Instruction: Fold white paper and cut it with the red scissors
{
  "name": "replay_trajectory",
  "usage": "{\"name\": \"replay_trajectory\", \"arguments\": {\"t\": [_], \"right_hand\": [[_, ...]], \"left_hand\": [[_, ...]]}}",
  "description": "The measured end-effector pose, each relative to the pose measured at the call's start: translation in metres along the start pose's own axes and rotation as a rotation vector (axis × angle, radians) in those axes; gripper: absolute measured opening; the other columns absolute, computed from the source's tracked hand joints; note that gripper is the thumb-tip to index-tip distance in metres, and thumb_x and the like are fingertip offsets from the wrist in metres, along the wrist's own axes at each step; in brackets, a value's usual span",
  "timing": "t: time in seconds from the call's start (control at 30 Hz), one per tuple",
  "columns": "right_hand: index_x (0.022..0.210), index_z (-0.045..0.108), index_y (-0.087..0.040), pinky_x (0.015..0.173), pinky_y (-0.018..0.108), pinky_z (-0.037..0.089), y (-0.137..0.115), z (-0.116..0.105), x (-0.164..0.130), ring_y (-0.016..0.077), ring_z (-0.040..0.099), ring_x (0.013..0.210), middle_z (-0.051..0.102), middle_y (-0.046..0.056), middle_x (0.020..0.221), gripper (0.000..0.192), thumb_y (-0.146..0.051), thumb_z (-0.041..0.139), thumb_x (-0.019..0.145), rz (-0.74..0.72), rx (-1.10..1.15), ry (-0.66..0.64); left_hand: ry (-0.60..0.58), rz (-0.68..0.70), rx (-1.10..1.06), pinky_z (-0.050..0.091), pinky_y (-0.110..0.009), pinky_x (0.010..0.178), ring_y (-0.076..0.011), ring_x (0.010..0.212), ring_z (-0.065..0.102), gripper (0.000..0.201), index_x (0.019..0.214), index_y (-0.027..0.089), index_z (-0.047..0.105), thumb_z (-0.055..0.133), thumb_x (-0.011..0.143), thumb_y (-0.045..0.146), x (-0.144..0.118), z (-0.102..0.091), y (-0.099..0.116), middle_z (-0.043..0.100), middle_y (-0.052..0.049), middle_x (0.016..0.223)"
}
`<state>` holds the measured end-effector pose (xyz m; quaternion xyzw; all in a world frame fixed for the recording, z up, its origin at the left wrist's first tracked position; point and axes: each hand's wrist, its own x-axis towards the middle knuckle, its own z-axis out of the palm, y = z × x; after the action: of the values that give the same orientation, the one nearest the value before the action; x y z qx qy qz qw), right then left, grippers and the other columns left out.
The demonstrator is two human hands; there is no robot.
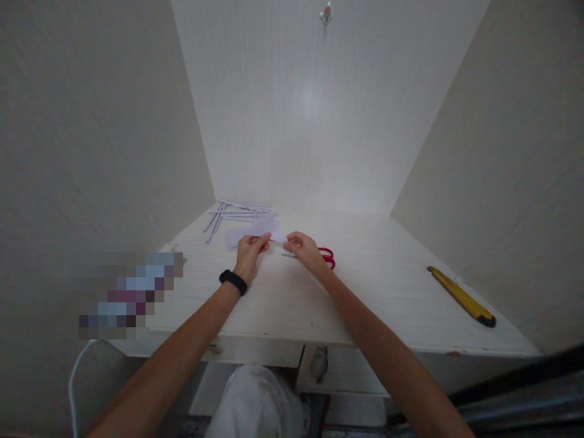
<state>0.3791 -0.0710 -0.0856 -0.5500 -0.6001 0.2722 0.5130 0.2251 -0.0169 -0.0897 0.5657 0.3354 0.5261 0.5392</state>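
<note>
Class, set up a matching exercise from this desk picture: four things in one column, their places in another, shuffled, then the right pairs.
Things:
1. paper sheet
2. red scissors
3. yellow utility knife
4. paper strips

Places:
A. far right of the desk
B. back left of the desk
C. held between both hands
D. just behind the right hand

Pairs: 1-C, 2-D, 3-A, 4-B
</note>
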Motion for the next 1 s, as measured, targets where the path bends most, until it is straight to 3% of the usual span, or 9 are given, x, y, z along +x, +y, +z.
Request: {"name": "replay_trajectory", "arguments": {"t": [0.1,0.2,0.47,0.6,0.73,0.9,1.0], "right_hand": [[0.078,0.059,-0.013,0.065,0.028,0.049,-0.006,-0.001,-0.003,0.0124,0.060,0.065,0.062,-0.001,0.072,0.017,-0.029,0.063,0.086,-0.015,0.015,0.033],[0.070,0.055,-0.017,0.059,0.025,0.044,-0.013,-0.005,-0.005,0.0117,0.056,0.059,0.062,-0.001,0.063,0.020,-0.032,0.064,0.080,-0.026,0.044,0.034],[0.072,0.057,-0.016,0.059,0.024,0.047,-0.041,-0.025,-0.003,0.0127,0.061,0.062,0.068,0.004,0.069,0.017,-0.033,0.058,0.079,-0.015,0.018,-0.204],[0.088,0.065,-0.016,0.067,0.027,0.048,-0.048,-0.059,-0.002,0.0158,0.063,0.077,0.070,0.006,0.085,0.020,-0.031,0.052,0.086,-0.022,-0.132,-0.294],[0.080,0.069,-0.014,0.078,0.034,0.043,-0.032,-0.089,-0.012,0.0203,0.058,0.082,0.064,0.009,0.087,0.007,-0.015,0.065,0.075,-0.012,-0.402,-0.279],[0.090,0.069,-0.015,0.075,0.030,0.044,-0.015,-0.085,-0.026,0.0197,0.056,0.085,0.059,0.010,0.097,0.014,-0.013,0.062,0.078,-0.020,-0.661,-0.415],[0.091,0.067,-0.013,0.076,0.030,0.044,-0.018,-0.074,-0.031,0.0199,0.055,0.086,0.058,0.011,0.099,0.013,-0.021,0.057,0.085,-0.033,-0.759,-0.411]], "left_hand": [[-0.030,0.029,-0.015,0.043,-0.022,0.052,-0.0080,0.050,0.050,0.026,0.064,0.013,0.057,0.067,0.079,0.032,-0.006,0.004,0.006,0.056,0.004,0.057],[-0.103,0.049,-0.021,0.040,-0.023,0.053,-0.0100,0.051,0.051,0.028,0.059,0.013,0.060,0.074,0.068,0.036,-0.014,0.012,0.014,0.060,0.001,0.054],[-0.328,0.082,0.046,0.043,-0.025,0.062,-0.0132,0.058,0.056,0.027,0.055,0.014,0.061,0.071,0.070,0.034,-0.013,0.021,0.037,0.061,-0.001,0.057],[-0.392,0.120,0.064,0.042,-0.025,0.059,-0.0114,0.054,0.053,0.036,0.052,0.016,0.056,0.061,0.080,0.038,-0.002,0.024,0.052,0.056,0.001,0.052],[-0.436,0.142,0.070,0.039,-0.024,0.053,-0.0093,0.046,0.047,0.045,0.048,0.018,0.048,0.051,0.087,0.041,0.003,0.030,0.062,0.049,0.003,0.045],[-0.444,0.064,0.084,0.039,-0.024,0.051,-0.0087,0.043,0.045,0.047,0.046,0.018,0.046,0.053,0.086,0.043,-0.001,0.028,0.058,0.047,0.004,0.041],[-0.478,0.012,0.106,0.038,-0.024,0.051,-0.0086,0.043,0.045,0.047,0.046,0.019,0.046,0.054,0.086,0.042,-0.004,0.021,0.053,0.048,0.004,0.043]]}}
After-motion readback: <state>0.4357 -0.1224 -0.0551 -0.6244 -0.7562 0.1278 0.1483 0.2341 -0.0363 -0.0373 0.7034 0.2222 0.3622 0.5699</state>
